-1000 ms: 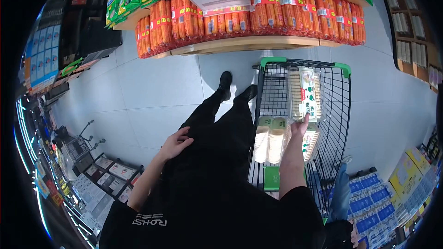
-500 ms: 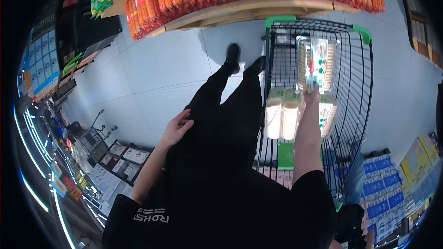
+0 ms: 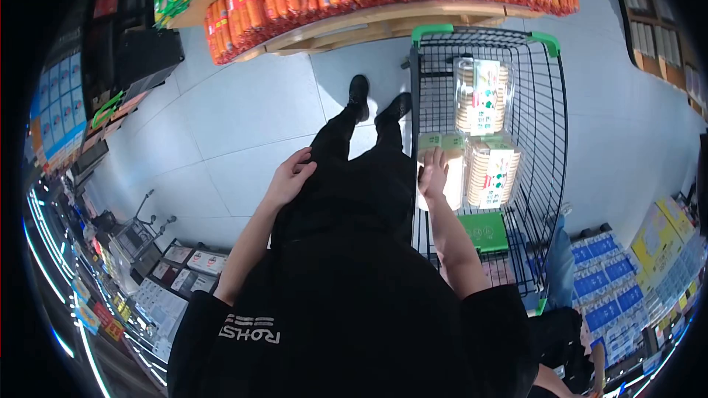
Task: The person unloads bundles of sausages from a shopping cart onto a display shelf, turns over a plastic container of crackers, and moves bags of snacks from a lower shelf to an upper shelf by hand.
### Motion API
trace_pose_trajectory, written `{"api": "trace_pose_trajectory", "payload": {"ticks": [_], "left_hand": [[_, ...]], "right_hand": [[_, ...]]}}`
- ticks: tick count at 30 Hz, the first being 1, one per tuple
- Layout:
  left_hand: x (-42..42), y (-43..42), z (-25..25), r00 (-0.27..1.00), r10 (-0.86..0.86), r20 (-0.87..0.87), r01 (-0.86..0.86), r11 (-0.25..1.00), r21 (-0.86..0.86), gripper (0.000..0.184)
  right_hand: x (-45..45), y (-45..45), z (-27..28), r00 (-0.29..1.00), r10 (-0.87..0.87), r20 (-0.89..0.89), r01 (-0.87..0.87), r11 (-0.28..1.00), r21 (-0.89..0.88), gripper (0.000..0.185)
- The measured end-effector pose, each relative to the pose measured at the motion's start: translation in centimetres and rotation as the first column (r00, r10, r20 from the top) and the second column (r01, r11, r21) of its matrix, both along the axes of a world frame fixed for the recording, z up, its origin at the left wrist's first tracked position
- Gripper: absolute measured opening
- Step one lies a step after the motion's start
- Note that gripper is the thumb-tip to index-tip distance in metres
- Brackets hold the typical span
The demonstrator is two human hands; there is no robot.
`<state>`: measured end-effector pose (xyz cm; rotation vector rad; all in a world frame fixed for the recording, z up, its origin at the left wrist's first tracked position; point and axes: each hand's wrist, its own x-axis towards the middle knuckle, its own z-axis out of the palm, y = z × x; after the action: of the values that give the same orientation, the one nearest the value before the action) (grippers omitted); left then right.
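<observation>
Right hand (image 3: 434, 174), partly spread, over pale packs (image 3: 455, 175) in the cart (image 3: 434, 29); whether gripping, can't tell. Left hand (image 3: 290, 177) loosely curled by thigh (image 3: 335, 177).

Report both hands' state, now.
Left hand: open, loosely curled, holding nothing visible.
Right hand: over the pale packages; whether it grips one cannot be told.
</observation>
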<state>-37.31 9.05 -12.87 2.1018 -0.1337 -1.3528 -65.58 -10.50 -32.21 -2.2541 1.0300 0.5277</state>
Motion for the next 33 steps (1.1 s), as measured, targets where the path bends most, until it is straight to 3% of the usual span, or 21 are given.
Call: {"api": "trace_pose_trajectory", "payload": {"ticks": [1,3,4,8,11,13,15,16,19,23,25,26,29,30,33], "left_hand": [[0.2,-0.1,0.2,1.0,0.009,-0.002,-0.009,1.0,0.004,0.051],[0.5,0.5,0.5,1.0,0.025,0.006,-0.025,1.0,0.007,0.051],[0.5,1.0,0.2,0.999,0.029,0.018,-0.029,1.0,0.004,0.051],[1.1,2.6,-0.4,0.993,0.082,0.082,-0.084,0.996,0.011,0.051],[1.7,3.5,-0.3,0.985,0.135,0.11,-0.138,0.99,0.02,0.052],[2.4,4.1,-0.8,0.977,0.177,0.119,-0.176,0.984,-0.015,0.052],[3.2,4.2,-1.4,0.971,0.203,0.122,-0.199,0.979,-0.046,0.053],[3.8,4.0,-1.6,0.969,0.213,0.123,-0.207,0.977,-0.06,0.053],[5.3,2.9,-2.3,0.969,0.221,0.111,-0.209,0.972,-0.111,0.053],[8.2,1.6,-3.4,0.974,0.179,0.14,-0.158,0.976,-0.148,0.053],[9.7,1.3,-4.4,0.974,0.167,0.156,-0.139,0.974,-0.177,0.053],[10.6,1.3,-4.9,0.974,0.153,0.167,-0.12,0.974,-0.19,0.053],[13.3,1.1,-5.9,0.973,0.114,0.202,-0.068,0.973,-0.222,0.053],[14.2,1.0,-5.8,0.974,0.114,0.197,-0.066,0.97,-0.235,0.053],[16.1,1.5,-5.9,0.974,0.133,0.186,-0.086,0.966,-0.243,0.052]], "right_hand": [[-0.6,-0.1,-1.7,0.999,0.016,-0.03,-0.016,1.0,-0.02,0.046],[-0.9,-1.7,-2.6,0.957,0.225,-0.183,-0.244,0.966,-0.088,0.045],[-0.4,-3.1,-2.3,0.869,0.348,-0.351,-0.365,0.931,0.02,0.05],[1.9,-6.2,-2.9,0.784,0.438,-0.44,-0.325,0.893,0.311,0.054],[2.8,-8.1,-6.3,0.85,0.331,-0.41,-0.12,0.879,0.461,0.051],[4.3,-8.8,-4.2,0.989,0.015,-0.144,0.044,0.916,0.4,0.044],[6.5,-9.1,-1.4,0.942,-0.301,0.149,0.22,0.889,0.403,0.04],[7.5,-9.5,0.1,0.936,-0.298,0.189,0.209,0.9,0.381,0.038],[9.4,-7.5,4.5,0.835,-0.504,0.223,0.355,0.801,0.482,0.044],[9.8,-3.8,7.8,0.707,-0.696,0.125,0.533,0.641,0.552,0.053],[11.7,-2.1,11.5,0.738,-0.608,0.292,0.509,0.786,0.35,0.051],[11.0,-2.1,9.1,0.772,-0.571,0.279,0.471,0.809,0.352,0.043],[12.3,-3.1,9.4,0.864,-0.473,0.174,0.428,0.871,0.242,0.052],[12.4,-3.0,8.3,0.886,-0.401,0.234,0.397,0.915,0.065,0.045],[12.4,-4.3,5.1,0.912,-0.401,0.089,0.393,0.915,0.095,0.043]]}}
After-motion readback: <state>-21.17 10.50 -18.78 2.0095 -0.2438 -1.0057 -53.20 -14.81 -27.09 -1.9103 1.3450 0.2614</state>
